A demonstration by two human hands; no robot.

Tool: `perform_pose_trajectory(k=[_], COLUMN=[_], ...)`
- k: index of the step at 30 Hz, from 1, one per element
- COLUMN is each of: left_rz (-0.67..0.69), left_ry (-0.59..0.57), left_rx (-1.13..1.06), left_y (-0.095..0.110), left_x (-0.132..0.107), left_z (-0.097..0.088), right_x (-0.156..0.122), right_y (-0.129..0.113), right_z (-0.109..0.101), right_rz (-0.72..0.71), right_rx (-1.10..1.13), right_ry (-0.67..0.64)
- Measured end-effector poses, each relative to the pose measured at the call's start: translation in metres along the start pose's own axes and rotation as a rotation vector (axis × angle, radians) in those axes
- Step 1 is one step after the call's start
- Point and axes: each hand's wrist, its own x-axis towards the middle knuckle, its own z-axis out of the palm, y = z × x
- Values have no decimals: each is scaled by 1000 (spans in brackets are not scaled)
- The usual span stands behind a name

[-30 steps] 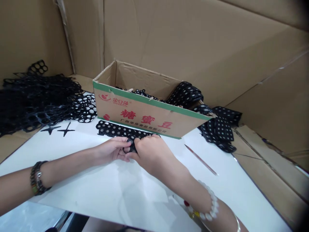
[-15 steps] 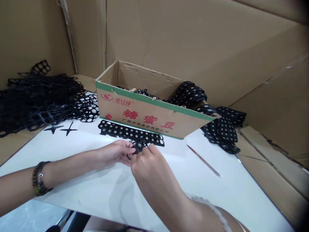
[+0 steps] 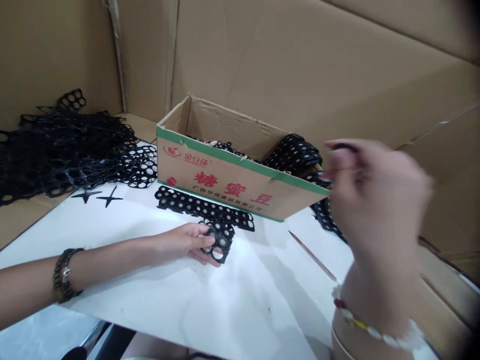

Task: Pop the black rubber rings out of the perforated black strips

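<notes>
The left hand [image 3: 183, 242] holds a small black perforated rubber strip [image 3: 219, 241] flat on the white desk [image 3: 225, 295], steadying it; the raised right hand [image 3: 378, 200] is too blurred to read.

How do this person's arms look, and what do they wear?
The left arm and right arm are bare, sleeveless. Left wrist: dark beaded bracelet with silver charm. Right wrist: white bead bracelet with red and yellow beads, and a thin bangle.
</notes>
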Motion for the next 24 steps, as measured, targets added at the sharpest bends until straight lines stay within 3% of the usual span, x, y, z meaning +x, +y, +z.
perform_pose_trajectory(k=[3,6,11,14,17,22,24], left_rz=[-6,-1,191,307,368,384,384], left_ry=[20,62,127,139,130,109,121], left_rx=[22,4,97,163,156,69,15], left_y=[0,-1,-3,-2,1,8,10], left_x=[-1,0,1,0,-2,-3,-3], left_z=[2,3,5,6,5,5,5], right_x=[5,0,-19,-23,-21,-18,-17], right_y=[2,-22,-73,-84,-79,-68,-65], right_z=[18,23,41,59,71,86,90], right_rz=[93,2,-224,-273,-212,-8,47], right_rx=[-252,-135,50,81,363,1133,1221], right_ry=[44,-9,-666,-771,-821,-1010,-983])
